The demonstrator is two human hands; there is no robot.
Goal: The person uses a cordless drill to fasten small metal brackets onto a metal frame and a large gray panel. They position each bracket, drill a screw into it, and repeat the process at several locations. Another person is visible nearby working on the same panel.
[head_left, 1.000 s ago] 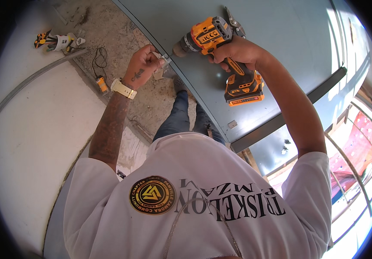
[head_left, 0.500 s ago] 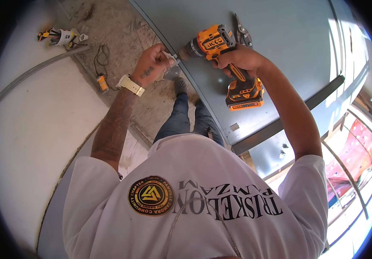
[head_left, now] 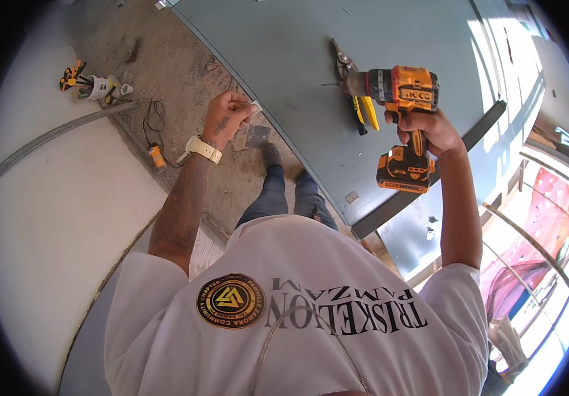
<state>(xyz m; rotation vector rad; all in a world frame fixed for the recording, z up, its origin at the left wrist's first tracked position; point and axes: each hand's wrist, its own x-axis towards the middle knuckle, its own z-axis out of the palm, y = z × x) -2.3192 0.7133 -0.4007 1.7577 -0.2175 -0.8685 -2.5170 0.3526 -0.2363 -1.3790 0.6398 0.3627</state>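
A grey-blue sheet panel (head_left: 278, 39) spans the upper right. At its left edge my left hand (head_left: 227, 120) pinches a small pale square piece (head_left: 256, 107) between thumb and fingers. My right hand (head_left: 433, 129) is closed round the grip of an orange and black cordless drill (head_left: 411, 91), held over the panel. A thin bit (head_left: 329, 84) sticks out of the chuck to the left, apart from the panel's edge. Under the drill lie tin snips (head_left: 344, 63) with yellow and black handles (head_left: 366, 114), partly hidden by the chuck.
A small square plate (head_left: 352, 197) lies near the panel's close corner, beside a dark grey bar (head_left: 423, 181). On the left are a white bucket (head_left: 101, 88) of hand tools, a grey strip (head_left: 53, 140) and a corded orange device (head_left: 157, 156). My shoe (head_left: 271, 155) stands on dusty floor.
My right hand has drawn the drill away from the panel's edge to the right, uncovering the bit and the snips' handles. My left hand stays at the edge, slightly lower, with the pale piece.
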